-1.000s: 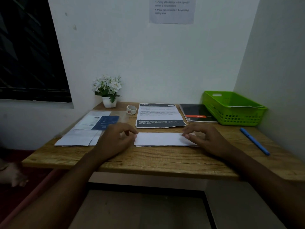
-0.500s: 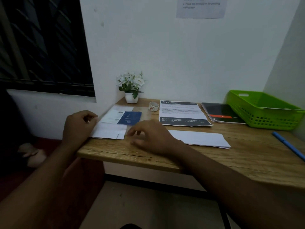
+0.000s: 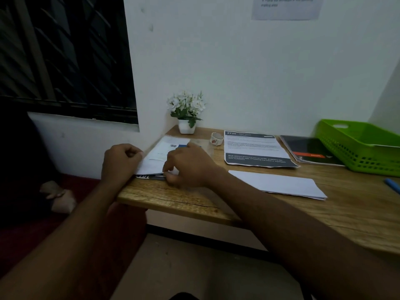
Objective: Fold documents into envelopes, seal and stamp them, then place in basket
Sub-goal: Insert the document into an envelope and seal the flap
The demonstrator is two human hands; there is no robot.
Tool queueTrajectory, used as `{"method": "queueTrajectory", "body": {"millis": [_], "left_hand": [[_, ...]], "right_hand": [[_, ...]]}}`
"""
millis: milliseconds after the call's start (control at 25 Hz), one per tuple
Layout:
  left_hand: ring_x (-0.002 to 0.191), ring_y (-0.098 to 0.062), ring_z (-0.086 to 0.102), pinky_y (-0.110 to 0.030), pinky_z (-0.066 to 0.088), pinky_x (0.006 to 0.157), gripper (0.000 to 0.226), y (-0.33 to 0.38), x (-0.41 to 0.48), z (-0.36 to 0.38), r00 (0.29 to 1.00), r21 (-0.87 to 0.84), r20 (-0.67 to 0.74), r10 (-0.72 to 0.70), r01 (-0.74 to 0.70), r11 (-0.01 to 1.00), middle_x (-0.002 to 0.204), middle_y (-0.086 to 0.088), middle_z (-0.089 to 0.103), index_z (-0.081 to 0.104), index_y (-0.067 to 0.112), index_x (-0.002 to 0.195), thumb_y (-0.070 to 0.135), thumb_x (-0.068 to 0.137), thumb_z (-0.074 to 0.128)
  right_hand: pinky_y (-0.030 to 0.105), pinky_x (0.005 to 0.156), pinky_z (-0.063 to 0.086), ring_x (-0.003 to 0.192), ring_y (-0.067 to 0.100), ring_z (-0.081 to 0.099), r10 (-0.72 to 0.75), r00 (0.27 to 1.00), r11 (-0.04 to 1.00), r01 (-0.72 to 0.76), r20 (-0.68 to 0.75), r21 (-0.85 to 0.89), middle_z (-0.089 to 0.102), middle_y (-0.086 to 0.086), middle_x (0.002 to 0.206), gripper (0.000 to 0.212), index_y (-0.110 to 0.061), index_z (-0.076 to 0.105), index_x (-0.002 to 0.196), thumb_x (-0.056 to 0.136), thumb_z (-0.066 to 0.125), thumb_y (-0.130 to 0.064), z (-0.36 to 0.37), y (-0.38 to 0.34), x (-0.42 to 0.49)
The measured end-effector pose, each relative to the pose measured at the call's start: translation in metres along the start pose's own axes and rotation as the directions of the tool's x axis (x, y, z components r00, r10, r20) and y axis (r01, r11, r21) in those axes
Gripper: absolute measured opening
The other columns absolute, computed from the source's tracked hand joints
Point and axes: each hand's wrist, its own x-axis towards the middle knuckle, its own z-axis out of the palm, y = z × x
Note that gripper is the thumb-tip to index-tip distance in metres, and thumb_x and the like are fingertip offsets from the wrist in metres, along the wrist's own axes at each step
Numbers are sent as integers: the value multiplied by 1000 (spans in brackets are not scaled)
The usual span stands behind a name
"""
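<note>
**Head view: drawing one envelope off the stack**

Left hand point(image 3: 121, 161) grips the left edge of the envelope stack point(image 3: 155, 158), mid-left of frame. Right hand point(image 3: 190, 166) curls over its front edge; whether it pinches anything cannot be told. Folded document point(image 3: 277, 185) lies apart, centre-right on worktop point(image 3: 194, 202). Best: pin the stack, peel only the top envelope.

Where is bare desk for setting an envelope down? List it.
Free: desk between folded paper, pen and front edge; the strip in front of right hand. Crowded: the papers at left hand; back row, plant to basket.
</note>
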Motion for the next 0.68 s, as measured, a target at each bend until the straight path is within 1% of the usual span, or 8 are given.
{"method": "queueTrajectory", "body": {"millis": [80, 160, 240, 320, 400, 480, 520, 680], "left_hand": [[72, -19, 63, -40, 55, 75, 12, 1, 0, -1, 1000, -31, -2, -6, 6, 1000, 78, -6, 69, 72, 9, 88, 17, 84, 65], [71, -20, 63, -40, 55, 72, 21, 6, -3, -2, 1000, -100, 9, 26, -25, 995, 75, -4, 68, 71, 9, 85, 27, 88, 61], [77, -17, 63, -36, 51, 71, 36, 14, -9, -6, 996, -199, 39, 80, -71, 977, 80, -1, 67, 70, 10, 88, 42, 91, 54], [88, -11, 59, -29, 47, 75, 41, 19, -14, -8, 985, -247, 93, 143, -117, 962, 95, 3, 65, 66, 16, 101, 50, 83, 55], [102, -9, 53, -27, 43, 84, 59, 17, -16, -7, 965, -179, 182, 189, -156, 971, 113, 8, 60, 57, 26, 116, 55, 65, 67], [114, -12, 42, -34, 40, 91, 89, 13, -15, -4, 939, -62, 287, 191, -180, 982, 124, 13, 51, 46, 35, 125, 65, 46, 73], [116, -13, 37, -36, 39, 91, 97, 13, -15, -4, 934, -23, 312, 174, -175, 984, 126, 14, 48, 43, 37, 127, 68, 41, 74], [113, -15, 42, -37, 33, 94, 88, 13, -13, 1, 938, 34, 283, 203, -221, 975, 124, 4, 53, 44, 27, 124, 61, 51, 80]], "right_hand": [[30, 68, 42, 75, 15, 60, 23, 999, 1000, -23, -40, 4, 66, -6, 81, 22, -26, 73, 81, 83, 53, -33, -1, 1, 1], [29, 59, 45, 70, 16, 60, 87, 991, 995, -82, -101, 53, 65, -5, 78, 20, -23, 72, 78, 82, 54, -31, -2, 1, 1], [31, 57, 49, 68, 16, 60, 219, 960, 965, -186, -173, 186, 66, -5, 76, 18, -20, 70, 76, 82, 56, -29, -2, 2, -1], [34, 60, 51, 67, 15, 61, 381, 901, 873, -275, -209, 403, 67, -4, 73, 13, -21, 67, 74, 82, 58, -25, 0, 4, -5], [38, 62, 54, 65, 13, 62, 488, 847, 764, -300, -209, 571, 67, -5, 70, 11, -24, 63, 71, 82, 60, -22, 3, 6, -9], [42, 63, 56, 61, 12, 64, 529, 831, 699, -311, -172, 645, 67, -4, 69, 13, -24, 63, 70, 83, 60, -21, 4, 7, -13], [44, 63, 56, 59, 13, 65, 532, 834, 679, -318, -146, 662, 68, -2, 69, 14, -23, 63, 71, 84, 59, -20, 5, 7, -15], [49, 61, 57, 56, 15, 67, 558, 822, 591, -296, -116, 751, 68, 3, 72, 15, -16, 62, 75, 88, 55, -18, 5, 4, -21]]}}
